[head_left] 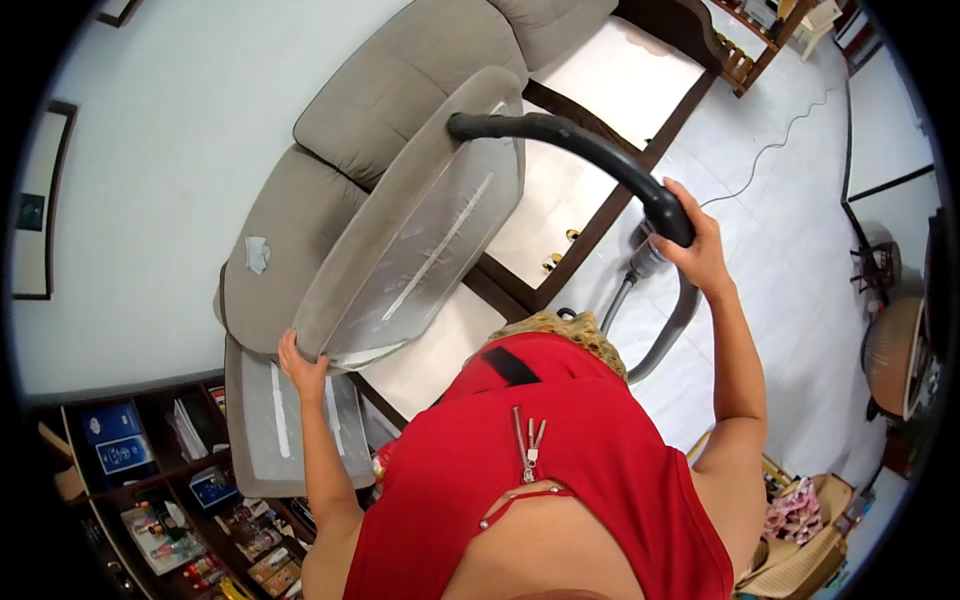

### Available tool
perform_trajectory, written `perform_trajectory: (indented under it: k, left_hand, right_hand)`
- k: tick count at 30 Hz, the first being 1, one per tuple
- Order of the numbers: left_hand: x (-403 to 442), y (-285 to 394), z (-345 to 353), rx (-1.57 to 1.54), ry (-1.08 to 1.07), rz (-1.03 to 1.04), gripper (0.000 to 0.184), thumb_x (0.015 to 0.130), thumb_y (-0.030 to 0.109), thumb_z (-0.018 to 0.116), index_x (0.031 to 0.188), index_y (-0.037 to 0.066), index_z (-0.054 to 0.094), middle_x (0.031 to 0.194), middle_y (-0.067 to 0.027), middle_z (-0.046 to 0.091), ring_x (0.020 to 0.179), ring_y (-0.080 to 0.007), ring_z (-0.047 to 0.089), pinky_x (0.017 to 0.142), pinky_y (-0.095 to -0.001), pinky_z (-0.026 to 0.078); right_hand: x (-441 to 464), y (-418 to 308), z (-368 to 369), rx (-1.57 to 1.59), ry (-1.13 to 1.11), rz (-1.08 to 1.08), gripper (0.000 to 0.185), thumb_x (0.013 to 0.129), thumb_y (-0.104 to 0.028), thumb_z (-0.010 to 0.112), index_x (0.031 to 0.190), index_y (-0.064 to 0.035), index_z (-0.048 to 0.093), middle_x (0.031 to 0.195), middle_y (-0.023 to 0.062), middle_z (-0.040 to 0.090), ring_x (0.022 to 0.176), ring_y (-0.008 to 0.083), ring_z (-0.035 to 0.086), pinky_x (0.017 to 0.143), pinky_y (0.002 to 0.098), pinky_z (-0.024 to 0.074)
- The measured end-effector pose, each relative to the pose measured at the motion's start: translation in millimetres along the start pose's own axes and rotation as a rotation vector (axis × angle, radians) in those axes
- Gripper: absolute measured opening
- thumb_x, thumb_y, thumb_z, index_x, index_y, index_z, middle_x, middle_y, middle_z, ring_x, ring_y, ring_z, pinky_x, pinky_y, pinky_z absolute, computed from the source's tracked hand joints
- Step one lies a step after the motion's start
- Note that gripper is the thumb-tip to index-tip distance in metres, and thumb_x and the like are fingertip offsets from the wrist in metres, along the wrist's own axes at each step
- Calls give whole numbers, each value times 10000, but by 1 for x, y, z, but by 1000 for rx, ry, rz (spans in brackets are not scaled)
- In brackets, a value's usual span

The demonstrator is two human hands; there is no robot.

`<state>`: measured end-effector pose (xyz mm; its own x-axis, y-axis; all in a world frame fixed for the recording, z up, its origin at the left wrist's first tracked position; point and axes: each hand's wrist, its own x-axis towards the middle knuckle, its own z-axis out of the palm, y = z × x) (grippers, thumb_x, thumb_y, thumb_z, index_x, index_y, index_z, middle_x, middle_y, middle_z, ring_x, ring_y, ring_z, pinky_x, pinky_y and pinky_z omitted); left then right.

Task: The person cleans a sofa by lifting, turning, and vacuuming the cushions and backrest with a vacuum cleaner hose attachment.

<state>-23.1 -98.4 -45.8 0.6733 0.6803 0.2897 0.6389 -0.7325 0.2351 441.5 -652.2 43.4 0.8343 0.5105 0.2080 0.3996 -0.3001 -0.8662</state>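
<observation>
My right hand is wrapped round the black handle end of a vacuum cleaner hose. The far end of its curved tube meets the side of a grey sofa cushion. This cushion is tilted up on edge, with its pale underside and a long white strip facing me. My left hand grips the cushion's near lower corner, fingers over the edge. Below the handle, the hose bends back toward the vacuum cleaner body, which is partly hidden behind my arm and clothing.
Grey back cushions line the wall, with a pale cloth on one. Another cushion leans near a cluttered dark shelf. The sofa base is exposed. A cord crosses the floor; a fan stands right.
</observation>
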Motion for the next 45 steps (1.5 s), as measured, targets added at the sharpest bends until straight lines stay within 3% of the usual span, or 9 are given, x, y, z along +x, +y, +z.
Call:
perform_trajectory:
  k: [8, 17, 21, 23, 25, 28, 35, 39, 45]
  left_hand:
    - [-32, 30, -9, -12, 2, 3, 836, 590, 126, 711, 1382, 103, 444, 1486, -133, 429, 1434, -356, 302, 1174, -523, 183]
    - [-54, 156, 11, 370, -68, -40, 1140, 541, 321, 919, 1517, 173, 350, 1560, -101, 350, 1458, -342, 274, 1157, -594, 176]
    - [-59, 163, 11, 336, -97, 30, 1107, 554, 303, 919, 1508, 185, 370, 1559, -83, 355, 1451, -334, 291, 1158, -593, 183]
    - [-63, 167, 10, 338, -111, 11, 1091, 569, 296, 916, 1509, 185, 372, 1556, -74, 360, 1447, -334, 298, 1156, -595, 189]
    - [-72, 161, 10, 333, -100, 20, 1098, 566, 303, 919, 1510, 183, 370, 1552, -79, 365, 1448, -337, 297, 1154, -598, 194]
    - [-85, 167, 11, 334, -89, 23, 1108, 564, 321, 922, 1512, 178, 365, 1549, -88, 368, 1448, -342, 298, 1149, -605, 206]
    - [-97, 167, 15, 346, -48, 60, 1142, 567, 291, 926, 1530, 177, 323, 1571, -97, 332, 1447, -341, 306, 1151, -597, 215]
    - [-100, 163, 13, 313, -44, 100, 1058, 605, 330, 902, 1504, 159, 372, 1545, -108, 369, 1438, -347, 317, 1143, -609, 224]
    - [-108, 168, 15, 253, -27, 152, 1028, 588, 252, 901, 1484, 182, 404, 1543, -113, 368, 1429, -353, 327, 1150, -598, 220]
  right_hand:
    - [0, 23, -58, -192, 198, 33, 768, 694, -91, 715, 1435, -99, 512, 1000, 85, 678, 786, 136, 626, 748, 266, 497]
    - [-14, -67, -44, -57, -240, -170, 777, 665, -102, 772, 1406, -131, 540, 1173, 121, 678, 985, 192, 666, 892, 286, 489]
    - [-11, -53, -80, -98, -132, 33, 753, 667, -79, 754, 1391, -104, 547, 1210, 115, 677, 1030, 170, 648, 916, 304, 486]
    - [-9, -38, -104, -224, 12, 4, 732, 682, -90, 697, 1399, -97, 547, 1050, 91, 665, 850, 155, 645, 796, 282, 514]
    - [-11, -35, -129, -142, 55, 249, 762, 663, -118, 691, 1411, -114, 547, 1015, 100, 657, 788, 155, 636, 728, 270, 507]
    - [-19, -40, -137, -126, 58, 269, 799, 635, -144, 697, 1419, -120, 544, 1038, 115, 664, 795, 164, 641, 712, 271, 499]
    - [-41, -71, -113, -180, -152, -62, 825, 576, -130, 737, 1380, -66, 564, 1166, 148, 675, 908, 210, 679, 821, 304, 501]
    - [-36, -80, -108, -190, -214, 89, 805, 579, -102, 735, 1367, -80, 574, 1219, 145, 664, 1008, 237, 672, 889, 313, 484]
    - [-25, -70, -139, -200, -16, 283, 787, 663, -134, 667, 1435, -95, 520, 899, 54, 586, 630, 98, 544, 569, 239, 459]
